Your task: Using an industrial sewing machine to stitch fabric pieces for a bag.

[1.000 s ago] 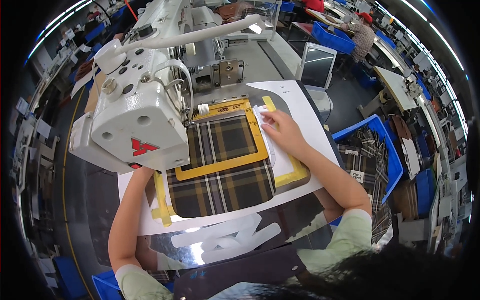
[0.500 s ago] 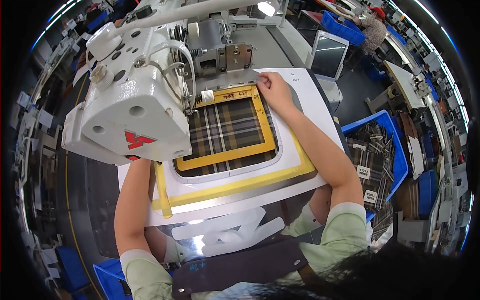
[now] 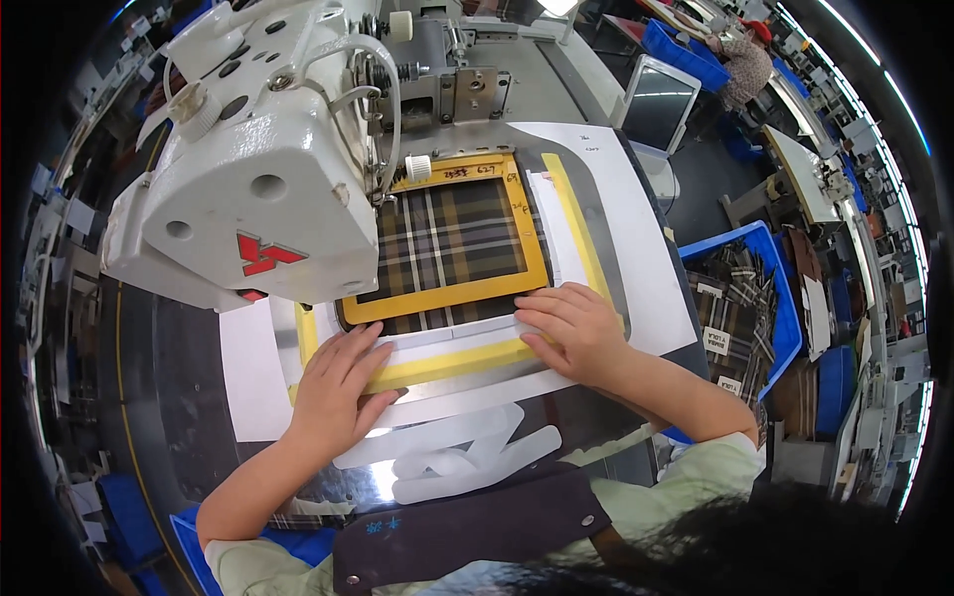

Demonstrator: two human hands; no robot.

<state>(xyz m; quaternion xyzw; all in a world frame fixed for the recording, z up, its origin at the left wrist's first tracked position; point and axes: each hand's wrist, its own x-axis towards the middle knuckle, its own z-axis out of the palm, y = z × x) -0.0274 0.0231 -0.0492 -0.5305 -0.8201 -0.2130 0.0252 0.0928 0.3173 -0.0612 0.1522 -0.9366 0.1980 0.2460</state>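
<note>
The dark plaid fabric (image 3: 452,238) is already laid under the flat yellow rectangular frame (image 3: 437,298), just beyond the left hand (image 3: 343,387) and right hand (image 3: 578,336), any stitching too small to make out. Both rest spread-fingered at its near edge, gripping nothing; beyond the left, a bulky white sewing-machine head (image 3: 248,169) hides some cloth, and well to the right hand's right, a blue plastic bin (image 3: 783,298) holds plaid pieces (image 3: 747,308).

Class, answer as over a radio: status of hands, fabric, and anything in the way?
Left hand and right hand open, fingers at near edge of plaid fabric. Fabric under yellow frame. White machine head hiding frame's far-left corner.
</note>
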